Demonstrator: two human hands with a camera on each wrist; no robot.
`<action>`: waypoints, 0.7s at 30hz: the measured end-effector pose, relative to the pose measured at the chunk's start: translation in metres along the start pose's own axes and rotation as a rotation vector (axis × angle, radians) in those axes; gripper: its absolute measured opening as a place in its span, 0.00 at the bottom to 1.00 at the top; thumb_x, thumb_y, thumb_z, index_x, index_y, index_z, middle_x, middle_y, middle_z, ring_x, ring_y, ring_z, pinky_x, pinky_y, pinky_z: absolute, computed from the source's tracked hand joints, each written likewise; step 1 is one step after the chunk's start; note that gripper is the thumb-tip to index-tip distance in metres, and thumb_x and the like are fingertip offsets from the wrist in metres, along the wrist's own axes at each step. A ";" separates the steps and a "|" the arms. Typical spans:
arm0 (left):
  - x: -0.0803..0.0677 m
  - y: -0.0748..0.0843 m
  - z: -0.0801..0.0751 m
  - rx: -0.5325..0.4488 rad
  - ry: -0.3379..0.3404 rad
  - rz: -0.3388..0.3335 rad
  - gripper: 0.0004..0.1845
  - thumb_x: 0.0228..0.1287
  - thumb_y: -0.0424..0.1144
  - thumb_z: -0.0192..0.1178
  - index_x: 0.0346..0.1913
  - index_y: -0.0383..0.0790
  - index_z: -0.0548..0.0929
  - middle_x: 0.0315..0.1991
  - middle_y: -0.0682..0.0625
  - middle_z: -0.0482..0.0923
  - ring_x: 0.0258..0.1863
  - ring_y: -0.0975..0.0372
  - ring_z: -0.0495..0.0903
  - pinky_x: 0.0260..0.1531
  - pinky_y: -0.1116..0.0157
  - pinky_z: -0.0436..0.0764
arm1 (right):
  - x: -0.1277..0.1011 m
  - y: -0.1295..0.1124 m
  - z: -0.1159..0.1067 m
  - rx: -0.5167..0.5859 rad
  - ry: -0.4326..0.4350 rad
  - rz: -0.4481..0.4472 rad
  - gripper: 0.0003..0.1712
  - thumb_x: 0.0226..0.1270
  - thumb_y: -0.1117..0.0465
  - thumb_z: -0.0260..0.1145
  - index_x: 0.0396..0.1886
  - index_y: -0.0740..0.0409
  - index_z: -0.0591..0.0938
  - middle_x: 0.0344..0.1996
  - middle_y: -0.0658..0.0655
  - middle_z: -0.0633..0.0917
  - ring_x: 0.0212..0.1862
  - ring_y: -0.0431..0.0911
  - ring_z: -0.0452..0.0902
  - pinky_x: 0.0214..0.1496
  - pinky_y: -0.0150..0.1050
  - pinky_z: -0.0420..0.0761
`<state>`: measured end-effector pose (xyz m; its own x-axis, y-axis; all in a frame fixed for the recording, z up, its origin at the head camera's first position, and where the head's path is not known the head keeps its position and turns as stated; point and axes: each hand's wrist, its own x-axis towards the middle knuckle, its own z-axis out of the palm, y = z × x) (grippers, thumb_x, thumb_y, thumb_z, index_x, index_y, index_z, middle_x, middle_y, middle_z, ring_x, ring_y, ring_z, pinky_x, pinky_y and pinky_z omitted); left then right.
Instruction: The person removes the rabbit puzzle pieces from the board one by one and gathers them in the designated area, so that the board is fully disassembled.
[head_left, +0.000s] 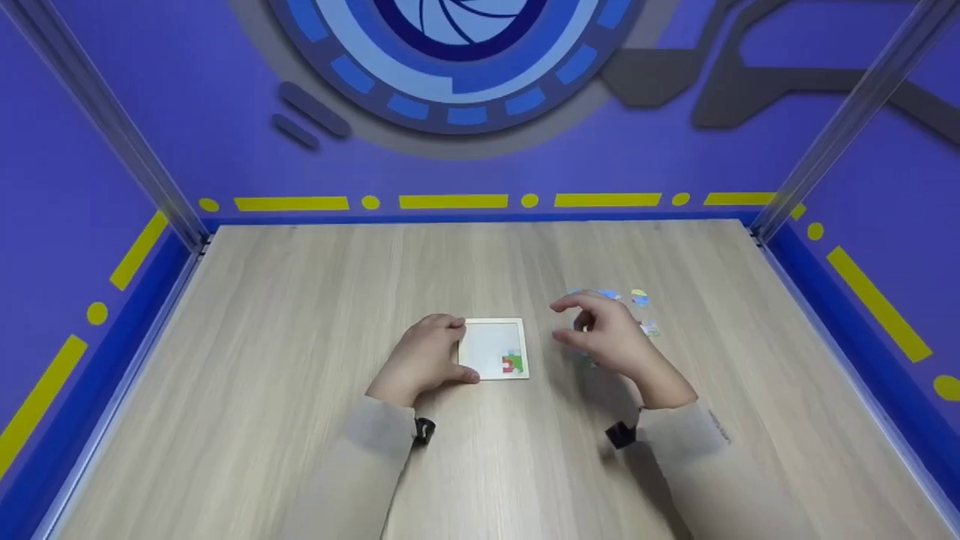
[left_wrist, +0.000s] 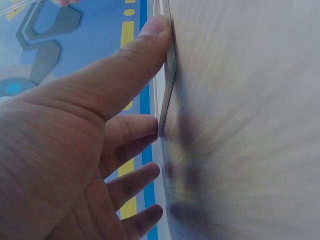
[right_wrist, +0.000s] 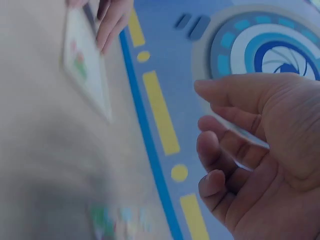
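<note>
A small square puzzle tray with a pale rim lies on the table. A few joined puzzle pieces, green, red and light blue, fill its near right corner. My left hand grips the tray's left side, thumb at the near edge and fingertips by the far left corner; in the left wrist view the thumb presses along the tray's edge. To the right, my right hand hovers over the loose pieces, fingers loosely bent and thumb apart from the index finger. Nothing shows between those fingertips.
Several loose puzzle pieces lie on the wood-grain table under and beyond my right hand, partly hidden by it. They blur in the right wrist view. Blue walls with yellow marks enclose the table's back and sides.
</note>
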<state>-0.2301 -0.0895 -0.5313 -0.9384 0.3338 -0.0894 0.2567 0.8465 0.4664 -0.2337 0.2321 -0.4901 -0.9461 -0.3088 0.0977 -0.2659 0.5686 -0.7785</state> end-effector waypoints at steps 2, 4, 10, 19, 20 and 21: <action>0.001 -0.001 0.001 0.011 0.002 0.001 0.47 0.59 0.56 0.87 0.77 0.35 0.83 0.83 0.44 0.76 0.88 0.47 0.68 0.91 0.47 0.65 | 0.003 -0.008 0.005 0.022 0.014 0.013 0.22 0.73 0.62 0.80 0.65 0.52 0.90 0.57 0.63 0.89 0.40 0.48 0.79 0.32 0.32 0.79; 0.001 -0.001 0.001 0.024 0.004 0.005 0.47 0.59 0.56 0.87 0.76 0.34 0.84 0.83 0.44 0.77 0.87 0.46 0.69 0.91 0.47 0.66 | 0.005 -0.015 0.010 0.038 0.030 0.024 0.22 0.72 0.62 0.80 0.65 0.53 0.90 0.56 0.61 0.90 0.40 0.48 0.79 0.35 0.32 0.80; 0.000 -0.001 0.002 0.053 0.006 0.019 0.46 0.60 0.58 0.86 0.75 0.34 0.85 0.82 0.44 0.78 0.86 0.46 0.71 0.91 0.48 0.67 | 0.007 -0.021 0.033 0.057 0.006 0.025 0.26 0.71 0.63 0.79 0.67 0.57 0.88 0.60 0.65 0.90 0.41 0.46 0.79 0.37 0.31 0.79; -0.002 0.002 -0.002 0.064 0.015 0.035 0.44 0.61 0.58 0.85 0.73 0.34 0.86 0.81 0.43 0.79 0.85 0.44 0.72 0.90 0.47 0.68 | 0.006 -0.013 0.055 0.028 -0.067 0.032 0.26 0.73 0.62 0.78 0.69 0.58 0.88 0.62 0.60 0.89 0.44 0.46 0.79 0.41 0.34 0.80; -0.002 0.002 -0.002 0.069 0.016 0.038 0.44 0.61 0.58 0.85 0.73 0.34 0.86 0.81 0.43 0.79 0.85 0.43 0.72 0.90 0.47 0.68 | 0.006 -0.012 0.057 0.019 -0.077 0.027 0.25 0.74 0.62 0.78 0.68 0.58 0.88 0.62 0.60 0.89 0.45 0.47 0.79 0.43 0.35 0.81; -0.002 0.003 -0.002 0.072 0.019 0.042 0.44 0.61 0.59 0.85 0.73 0.34 0.87 0.81 0.43 0.79 0.86 0.43 0.72 0.90 0.46 0.68 | 0.007 -0.011 0.059 0.003 -0.084 0.020 0.24 0.74 0.61 0.78 0.68 0.59 0.88 0.62 0.60 0.89 0.46 0.49 0.80 0.46 0.37 0.82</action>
<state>-0.2283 -0.0889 -0.5280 -0.9305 0.3622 -0.0544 0.3111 0.8600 0.4045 -0.2262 0.1789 -0.5174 -0.9324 -0.3602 0.0298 -0.2464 0.5732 -0.7815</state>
